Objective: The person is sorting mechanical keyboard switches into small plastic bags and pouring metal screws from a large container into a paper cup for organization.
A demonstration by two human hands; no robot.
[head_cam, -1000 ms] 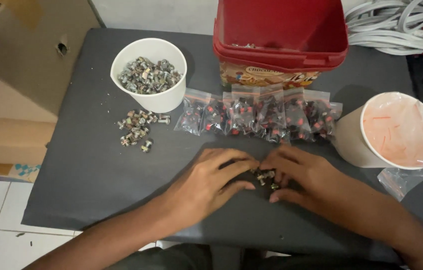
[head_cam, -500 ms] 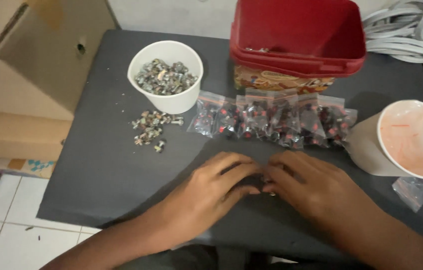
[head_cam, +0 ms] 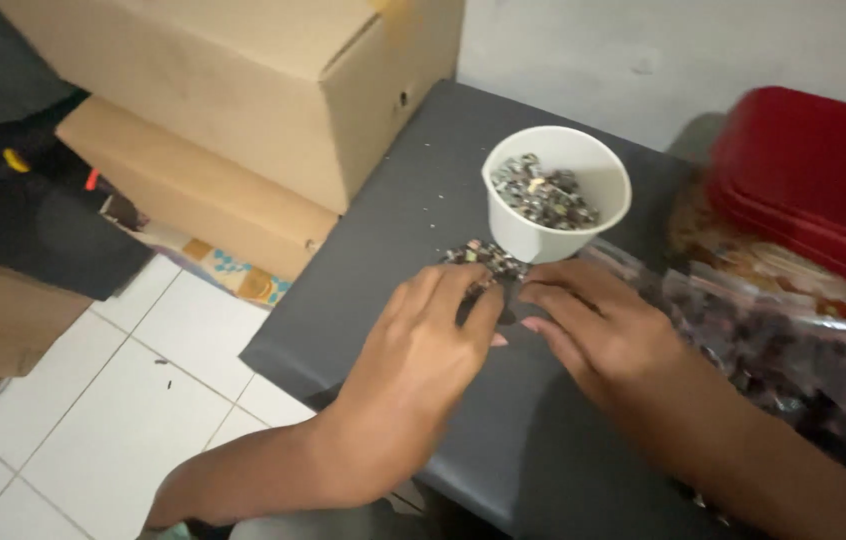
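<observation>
The fingers (head_cam: 463, 290) of the left hand (head_cam: 423, 360) lie flat and close together over the small pile of tiny metal parts (head_cam: 483, 258), and the fingers of the right hand (head_cam: 603, 335) rest extended just right of it; whether either pinches a piece, I cannot tell. A moment ago both hands cupped a few parts at mid-tabletop; now they sit by the loose pile touching the near side of the white cup (head_cam: 555, 195). Beyond lie the dark tabletop (head_cam: 403, 200), filled clear bags (head_cam: 793, 350) at right, a red tub (head_cam: 813, 180) far right and cardboard boxes (head_cam: 243, 90) far left.
</observation>
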